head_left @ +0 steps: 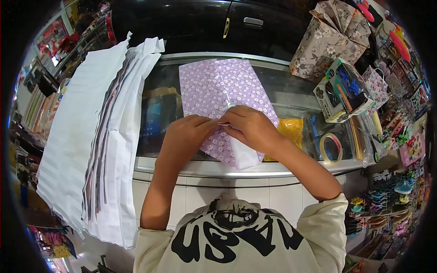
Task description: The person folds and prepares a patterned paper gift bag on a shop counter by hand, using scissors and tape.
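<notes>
Purple floral paper (pixel 218 82) lies on the glass counter, with a shiny seam running down its middle and a white folded part at its lower end. My left hand (pixel 193 132) presses on the paper's lower left, its fingers drawn together at the edge. Close beside it, my right hand (pixel 249 127) pinches a small fold of the paper near the seam. The fingertips of both hands nearly meet over this fold.
White paper sheets (pixel 82 118) cover the left side. At the back right stands a floral bag (pixel 332 41), near an open box (pixel 343 91). A tape roll (pixel 331 148) and scissors (pixel 374 146) lie on the right. A yellow packet (pixel 291 129) shows beside the paper.
</notes>
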### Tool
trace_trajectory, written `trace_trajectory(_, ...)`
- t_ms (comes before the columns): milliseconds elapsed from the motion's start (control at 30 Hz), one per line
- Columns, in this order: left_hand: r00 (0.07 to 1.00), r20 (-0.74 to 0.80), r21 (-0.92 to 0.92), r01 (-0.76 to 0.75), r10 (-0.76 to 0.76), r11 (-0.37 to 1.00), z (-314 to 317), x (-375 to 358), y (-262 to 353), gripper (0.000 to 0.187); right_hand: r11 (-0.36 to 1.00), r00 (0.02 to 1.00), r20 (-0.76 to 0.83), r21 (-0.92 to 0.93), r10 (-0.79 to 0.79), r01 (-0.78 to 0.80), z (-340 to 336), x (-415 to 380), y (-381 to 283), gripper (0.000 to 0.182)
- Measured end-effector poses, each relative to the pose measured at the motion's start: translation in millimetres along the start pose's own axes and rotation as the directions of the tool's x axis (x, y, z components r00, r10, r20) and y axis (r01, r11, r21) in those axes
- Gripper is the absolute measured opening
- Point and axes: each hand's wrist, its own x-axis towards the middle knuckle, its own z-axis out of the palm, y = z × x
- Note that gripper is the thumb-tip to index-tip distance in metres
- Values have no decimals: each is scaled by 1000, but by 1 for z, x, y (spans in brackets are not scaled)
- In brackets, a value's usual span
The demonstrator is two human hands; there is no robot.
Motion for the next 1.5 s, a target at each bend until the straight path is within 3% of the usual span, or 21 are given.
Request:
trace_trajectory(33, 1000, 2, 0, -24, 24, 1000, 0, 0, 0, 18, 1000, 1000, -29, 11, -5, 5, 0, 0, 0, 22)
trace_trajectory(133, 997, 71, 46, 24, -27, 999, -4, 1, 1, 14, 994, 993, 75, 40, 94, -97, 0, 0, 3, 31)
trace_trajectory(233, 996, 91, 52, 12, -17, 999, -2, 1, 1, 12, 999, 987, 157, -30, -23, 28, -4, 1, 2, 34)
trace_trajectory(333, 997, 74, 38, -8, 6, 999, -1, 0, 1, 13, 998, 992, 123, -47, -33, 39, -19, -1, -3, 33)
trace_trajectory(433, 997, 74, -2, 13, -13, 1000, -3, 0, 1, 14, 995, 972, 234, 95, -4, -19, -33, -7, -1, 32)
trace_trajectory(533, 979, 187, -176, 114, -81, 978, -16, -1, 2, 21, 996, 956, 292, 85, 15, -42, -30, -19, 1, 36)
trace_trajectory(633, 980, 183, -181, 115, -81, 977, -18, -13, 3, 31, 999, 949, 314, 18, 31, -39, -25, -23, -2, 43)
trace_trajectory(733, 955, 283, -54, 111, -92, 992, -21, -21, 12, 39, 993, 949, 315, -104, -18, 53, -17, -25, -6, 46)
trace_trajectory(867, 957, 254, 123, 109, -138, 986, -14, -34, 28, 46, 982, 915, 402, -185, 33, 46, -21, -23, -16, 51)
trace_trajectory(967, 971, 201, 209, 90, -132, 974, -10, -38, 35, 47, 972, 936, 348, -194, -62, 136, -13, -26, -16, 60)
trace_trajectory(1167, 950, 234, 161, 172, -207, 972, -3, -35, 45, 59, 999, 908, 418, -41, -2, 21, -7, -34, -11, 75)
trace_trajectory(1267, 950, 236, 182, 166, -207, 969, 0, -37, 54, 64, 998, 894, 447, -63, 15, 15, -23, -40, -20, 81)
trace_trajectory(1367, 948, 253, 212, 138, -191, 967, 3, -41, 54, 64, 969, 889, 442, -246, 117, -5, -31, -52, -24, 87)
trace_trajectory(1400, 945, 257, 204, 153, -203, 967, 3, -40, 55, 65, 976, 889, 419, -179, 188, -122, -33, -56, -22, 89)
trace_trajectory(1500, 940, 269, 230, 150, -211, 962, 1, -38, 57, 70, 939, 859, 434, -317, 271, -136, -43, -62, -15, 91)
